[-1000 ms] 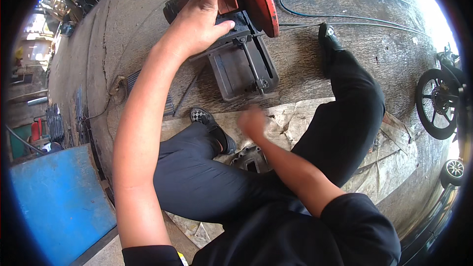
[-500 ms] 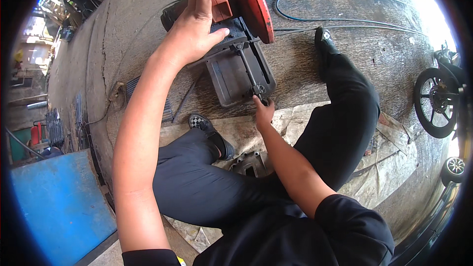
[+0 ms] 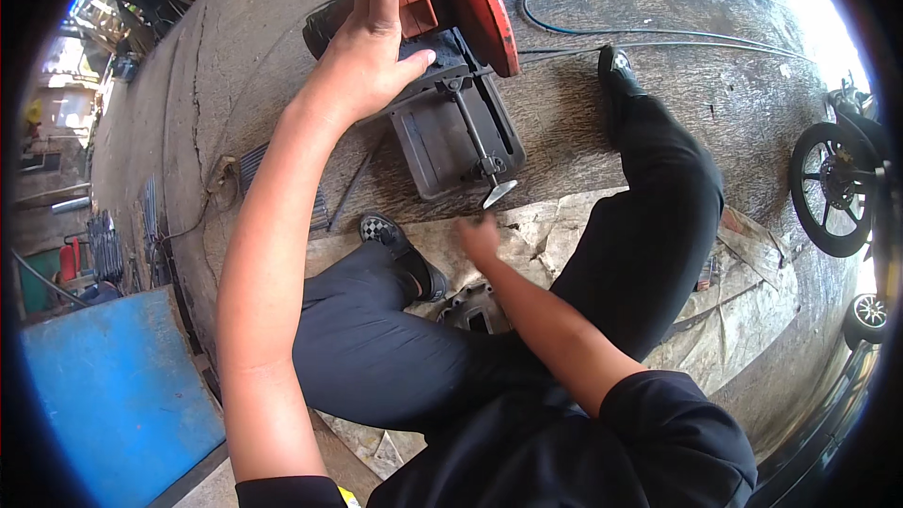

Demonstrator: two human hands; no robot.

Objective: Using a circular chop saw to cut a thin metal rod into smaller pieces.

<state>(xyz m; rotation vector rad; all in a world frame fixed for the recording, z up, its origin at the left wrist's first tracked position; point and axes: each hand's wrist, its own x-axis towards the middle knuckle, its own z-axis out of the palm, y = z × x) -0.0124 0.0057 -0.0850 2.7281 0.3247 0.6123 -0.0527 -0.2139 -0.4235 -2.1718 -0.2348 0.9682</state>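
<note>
A cut-off saw [image 3: 451, 146] with a dark metal base stands on the ground before me. Over its top reaches my left hand [image 3: 376, 42], fingers curled on the orange-red housing [image 3: 417, 7] and thumb out to the side. Right of that hand is the red blade guard [image 3: 480, 0]. A threaded clamp rod [image 3: 468, 127] runs along the base and ends in a shiny crank handle [image 3: 500, 193] nearest me. Just short of this crank, apart from it, is my right hand [image 3: 478, 240], its fingers smeared by motion.
Between my legs a grey metal casting [image 3: 475, 306] lies on a dirty cloth sheet [image 3: 743, 339]. A blue panel [image 3: 118, 386] is at the left, metal bars [image 3: 254, 169] by the saw. A looped hose [image 3: 640, 33] lies beyond; a motorcycle wheel [image 3: 830, 193] stands at right.
My right hand has let go of the crank and drawn back toward me, leaving the crank in plain sight, turned to the right. My left hand stays on the saw.
</note>
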